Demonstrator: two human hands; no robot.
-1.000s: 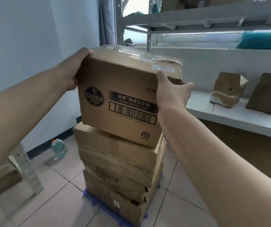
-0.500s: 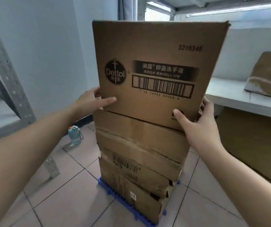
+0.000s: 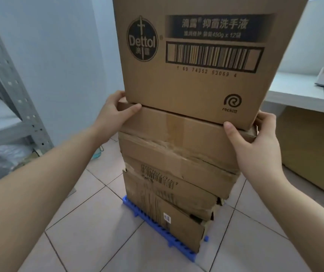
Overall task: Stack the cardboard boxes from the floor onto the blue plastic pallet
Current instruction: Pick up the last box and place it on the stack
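Dettol box (image 3: 194,61) now down on the stack (image 3: 176,165); left hand (image 3: 114,112) and right hand (image 3: 255,146) grip its bottom corners, blue pallet (image 3: 147,218) beneath, metal rack (image 3: 14,91) left of the stack.

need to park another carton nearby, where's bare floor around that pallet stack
Bare tile lies in front of the blue pallet and left of it, toward the grey rack. Right of the stack the tile narrows against a brown panel. Both hands, left hand and right hand, crowd the Dettol box.

Brown boxes (image 3: 178,154), black barcode print; blue pallet (image 3: 137,211); seemingly beige tiles (image 3: 90,232).
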